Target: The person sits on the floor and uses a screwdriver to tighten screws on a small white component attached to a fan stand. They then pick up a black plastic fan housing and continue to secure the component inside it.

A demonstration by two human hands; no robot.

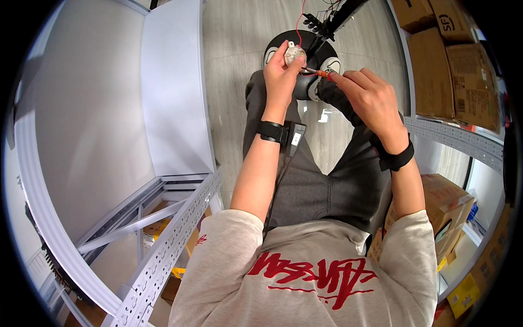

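At the top middle, my left hand (280, 82) grips a small round whitish part with a mounting ear (295, 55) between thumb and fingers. A thin red wire (299, 24) runs up from this part. My right hand (368, 95) is closed round the red-orange handle of a screwdriver (322, 73). The screwdriver's shaft points left, and its tip is close to the lower edge of the round part, by my left thumb. Whether the tip touches it I cannot tell.
Below my hands stands a black round base (324, 48) with a dark pole (346, 15) and loose wires; my shoes are beside it. White metal shelving (174, 87) is on the left. Cardboard boxes (430, 71) fill the shelf on the right, with another box (444, 201) lower down.
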